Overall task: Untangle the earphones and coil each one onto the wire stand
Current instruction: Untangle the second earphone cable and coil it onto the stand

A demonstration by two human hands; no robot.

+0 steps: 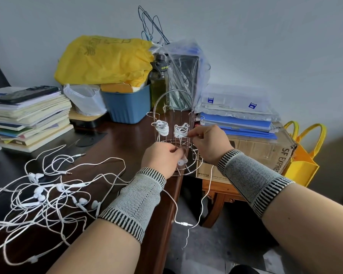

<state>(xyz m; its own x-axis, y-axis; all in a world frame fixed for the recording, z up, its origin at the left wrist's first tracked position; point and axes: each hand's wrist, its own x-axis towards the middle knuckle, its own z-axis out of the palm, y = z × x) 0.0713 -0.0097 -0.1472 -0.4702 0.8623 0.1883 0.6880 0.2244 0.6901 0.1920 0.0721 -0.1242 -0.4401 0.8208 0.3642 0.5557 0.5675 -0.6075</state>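
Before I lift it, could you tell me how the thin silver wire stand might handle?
The thin silver wire stand looks light, being open wire. It may tip easily: it is tall and stands near the dark wooden table's edge. The coiled white earphones could snag.

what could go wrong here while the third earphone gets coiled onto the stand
1. The chrome wire stand sits at the dark wooden desk's edge, so tugging could tip it off.
2. The white cable with the jack plug dangles below the desk from the left hand and right hand; it could snag.
3. The right hand works beside the second coiled white earphone bundle and might loosen it.
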